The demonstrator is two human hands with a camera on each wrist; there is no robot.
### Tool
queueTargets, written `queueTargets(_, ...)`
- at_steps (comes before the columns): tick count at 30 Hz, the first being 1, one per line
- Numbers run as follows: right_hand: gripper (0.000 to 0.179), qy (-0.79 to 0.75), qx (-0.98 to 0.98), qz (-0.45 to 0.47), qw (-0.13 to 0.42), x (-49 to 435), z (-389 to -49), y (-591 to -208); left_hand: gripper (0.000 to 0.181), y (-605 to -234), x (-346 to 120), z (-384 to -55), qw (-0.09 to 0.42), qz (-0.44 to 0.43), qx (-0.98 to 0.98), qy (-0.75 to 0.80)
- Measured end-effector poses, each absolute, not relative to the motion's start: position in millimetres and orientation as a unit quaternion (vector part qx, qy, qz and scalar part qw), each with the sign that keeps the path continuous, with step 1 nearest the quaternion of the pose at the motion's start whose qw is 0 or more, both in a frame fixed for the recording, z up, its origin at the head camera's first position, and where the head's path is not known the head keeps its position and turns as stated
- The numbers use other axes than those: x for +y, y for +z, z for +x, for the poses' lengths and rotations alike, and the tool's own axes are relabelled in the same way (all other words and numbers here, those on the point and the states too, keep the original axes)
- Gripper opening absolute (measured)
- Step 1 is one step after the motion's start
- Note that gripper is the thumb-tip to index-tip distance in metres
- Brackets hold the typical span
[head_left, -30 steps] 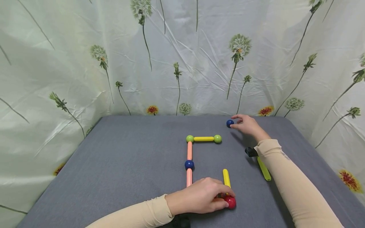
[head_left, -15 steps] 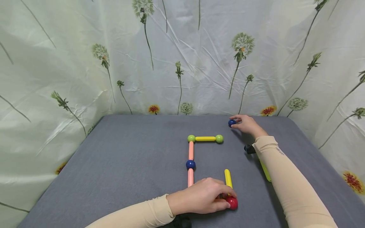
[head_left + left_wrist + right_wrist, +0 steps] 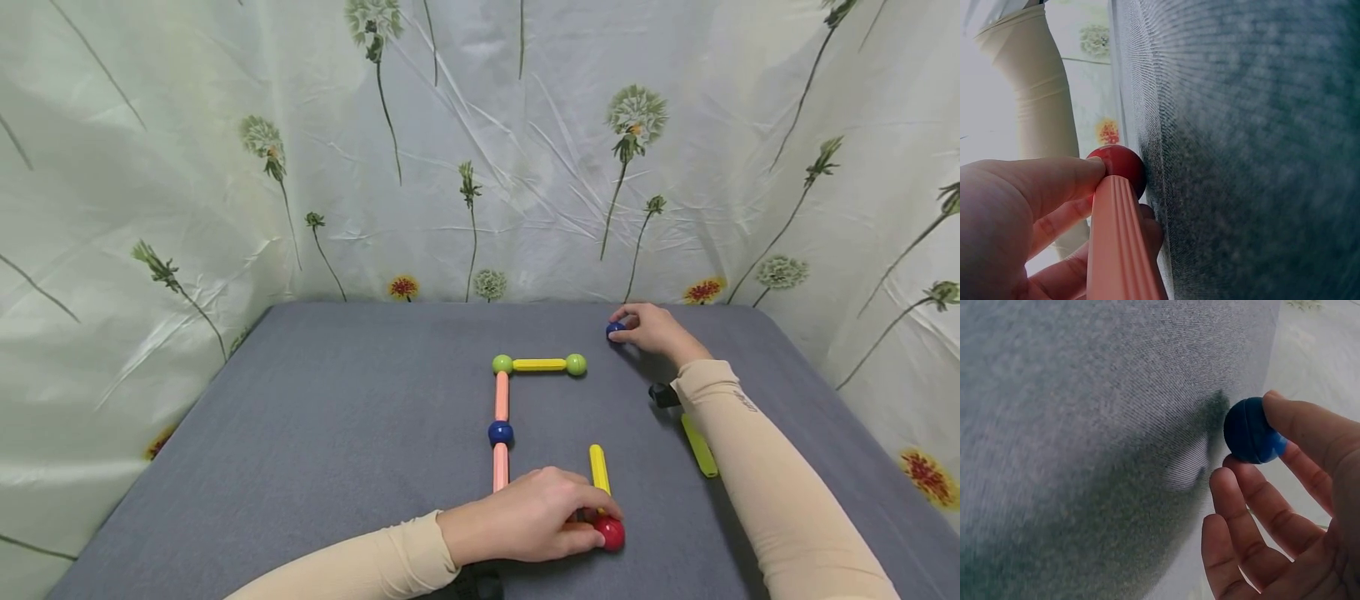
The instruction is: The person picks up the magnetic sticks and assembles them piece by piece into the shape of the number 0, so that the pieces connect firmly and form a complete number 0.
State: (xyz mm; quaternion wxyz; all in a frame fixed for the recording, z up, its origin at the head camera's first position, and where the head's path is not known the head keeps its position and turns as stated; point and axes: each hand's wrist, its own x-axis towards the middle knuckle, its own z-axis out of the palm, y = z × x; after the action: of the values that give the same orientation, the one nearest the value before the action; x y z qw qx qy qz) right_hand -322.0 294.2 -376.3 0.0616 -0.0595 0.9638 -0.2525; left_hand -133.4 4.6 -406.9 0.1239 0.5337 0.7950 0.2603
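Near the front of the table, my left hand [image 3: 536,517] pinches a glossy red ball [image 3: 609,533] between thumb and fingers. A pink ribbed stick [image 3: 1119,244] meets that ball in the left wrist view. A yellow stick [image 3: 599,471] runs from the ball away from me, its near end hidden by the fingers. At the back right, my right hand [image 3: 656,333] holds a dark blue ball [image 3: 1250,431] between thumb and fingertips, close to the cloth. The other fingers of that hand are loosely bent below the ball in the right wrist view.
Left of centre lies a joined line: a green ball [image 3: 576,364], yellow stick [image 3: 539,365], second green ball [image 3: 502,364], pink stick [image 3: 502,397], blue ball [image 3: 500,432] and another pink stick [image 3: 501,467]. A lime stick [image 3: 700,447] lies beside the right forearm. A flowered curtain [image 3: 450,150] hangs behind.
My right thumb and fingers have closed round the blue ball and shifted it slightly right and towards me. The left hand stays on the red ball.
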Motion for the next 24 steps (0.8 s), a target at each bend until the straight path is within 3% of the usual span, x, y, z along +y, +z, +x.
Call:
queueTargets(9, 0.041, -0.249, 0.961, -0.096, 0.073, 302, -306, -369, 0.029, -406, 6, -133, 0.124, 0.529, 0.799, 0.256)
queueTargets(24, 0.036, -0.279, 0.936, -0.148, 0.156, 295, -274, -373, 0.029, -404, 6, -131, 0.125, 0.530, 0.798, 0.256)
